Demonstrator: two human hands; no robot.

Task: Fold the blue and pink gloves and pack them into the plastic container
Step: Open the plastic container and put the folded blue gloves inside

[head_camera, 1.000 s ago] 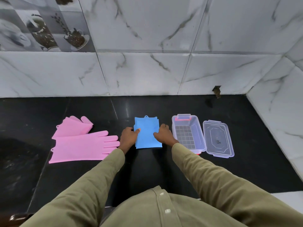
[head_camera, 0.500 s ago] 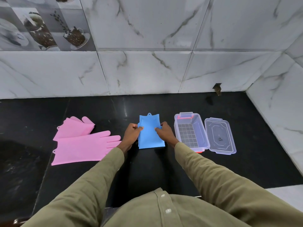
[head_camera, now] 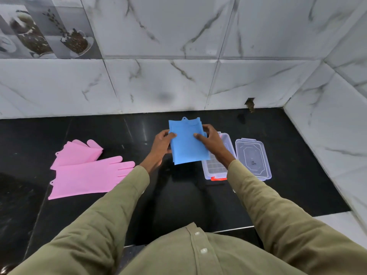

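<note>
Holding a folded blue silicone glove bundle [head_camera: 187, 142] up off the black countertop [head_camera: 297, 155], raised from where it was lying flat a second ago. Pinching its left edge with the left hand [head_camera: 161, 144], thumb curled over the top face and the other fingers tucked beneath. Gripping its right edge with the right hand [head_camera: 211, 142], thumb pressing on the blue face and fingers wrapping round the far side. Tilting the bundle slightly, its lower right corner now overlapping the view of the clear plastic container [head_camera: 216, 169], whereas earlier it was sitting just left of the container with a gap between. Showing a small hanging tab at the bundle's far edge. Resting open on the countertop, the container with a gridded base and an orange-red latch at its near end, partly hidden behind the right wrist. Lying just right of it, the clear lid [head_camera: 253, 157], flat on the counter. Staying well to the left as before, two pink silicone gloves [head_camera: 87, 171], one folded behind, one spread flat with fingers pointing right. Reaching in from below, two olive-green sleeves [head_camera: 111, 211]. Backing the counter, a white marble-tiled wall [head_camera: 178, 80].
</note>
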